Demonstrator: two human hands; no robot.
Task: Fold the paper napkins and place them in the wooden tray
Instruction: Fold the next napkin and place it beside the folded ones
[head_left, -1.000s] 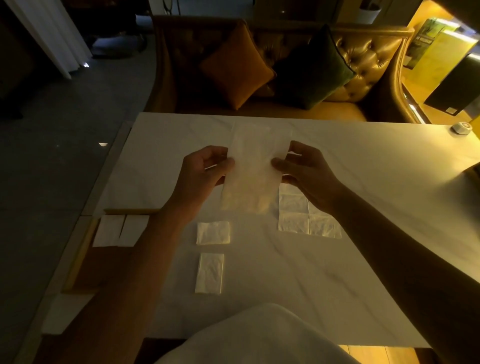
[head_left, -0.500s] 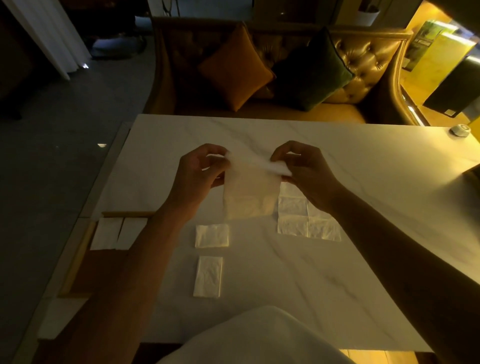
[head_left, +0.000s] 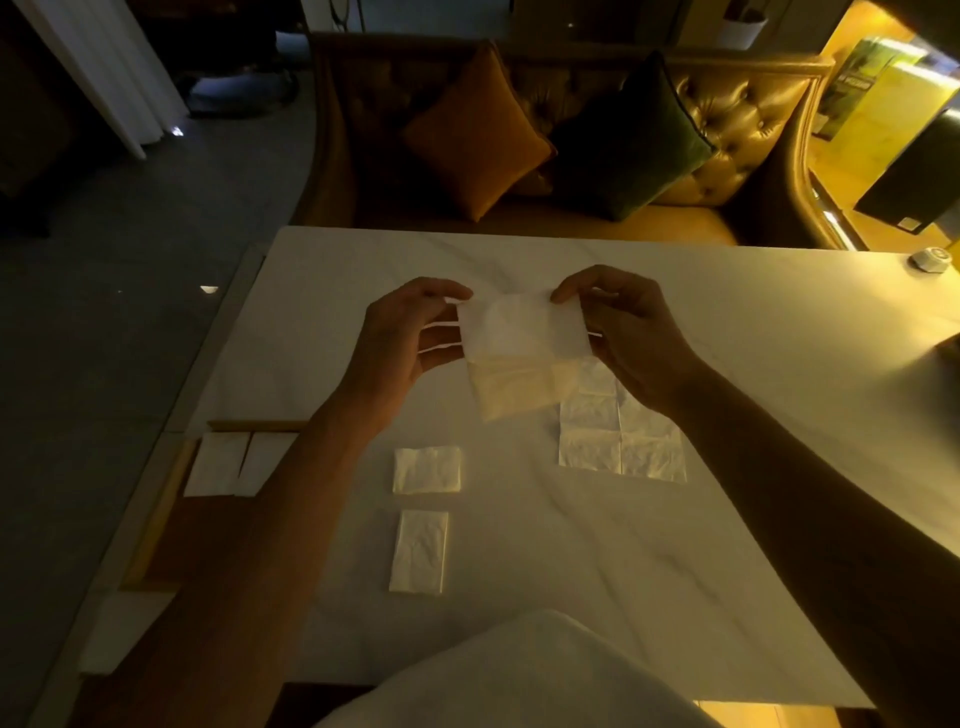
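Observation:
A thin white paper napkin (head_left: 519, 353) hangs above the table, its top half folded down over the front. My left hand (head_left: 405, 343) pinches its upper left corner and my right hand (head_left: 628, 332) pinches its upper right corner. The wooden tray (head_left: 161, 514) lies at the table's left edge with two folded napkins (head_left: 236, 462) in its far end. Two more folded napkins lie on the table, a square one (head_left: 427, 469) and a narrow one (head_left: 420, 551). An unfolded creased napkin (head_left: 621, 441) lies flat under my right wrist.
The white marble table (head_left: 727, 415) holds a small round object (head_left: 930, 258) at its far right corner. A tufted sofa (head_left: 727, 156) with an orange cushion (head_left: 475, 135) and a dark green cushion (head_left: 628, 140) stands behind the table. White cloth (head_left: 519, 675) covers my lap.
The napkin was held up full length; its top edge has come forward and down, so it is now doubled over. Both hands stayed at the same height, still pinching it.

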